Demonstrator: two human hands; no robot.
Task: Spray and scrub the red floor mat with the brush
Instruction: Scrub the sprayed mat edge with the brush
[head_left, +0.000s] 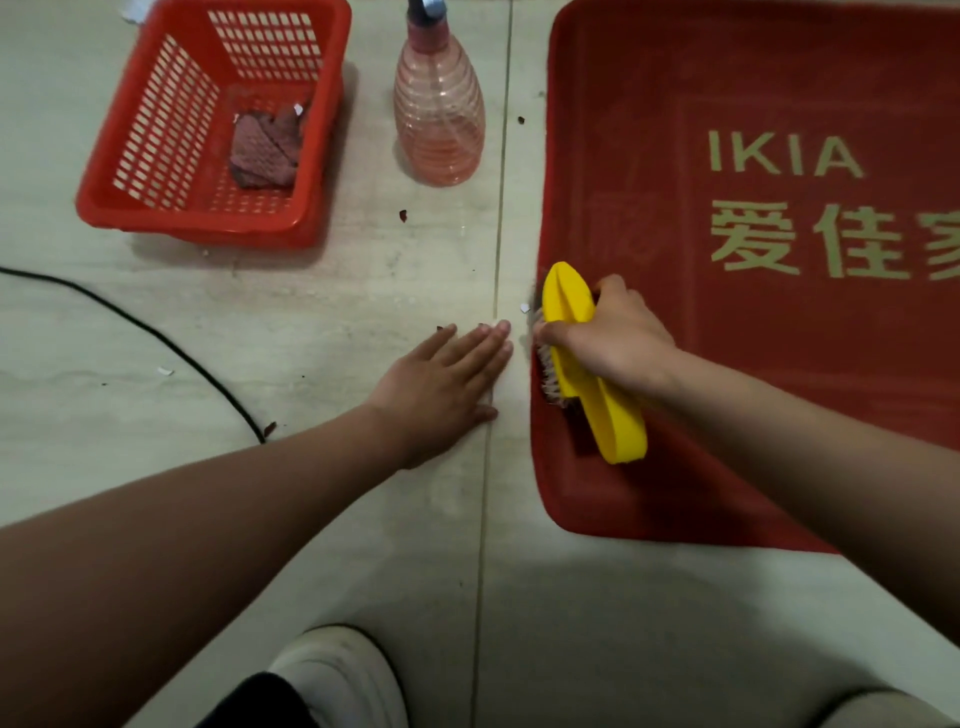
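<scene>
Your left arm (208, 519) reaches forward from the lower left, bare down to the wrist. Your left hand (441, 384) lies palm down on the floor (363, 291), with the fingers straight and close together, pointing up and to the right, and the thumb stuck out on the right side. Your right arm (779, 431) comes in from the right edge, also bare, slanting up and to the left. Your right hand (608, 343) grips the brush (613, 421) from above, knuckles up, fingers curled over its yellow back. Your hands sit just beside each other without touching. One foot in a white shoe (337, 670) shows at the bottom.
</scene>
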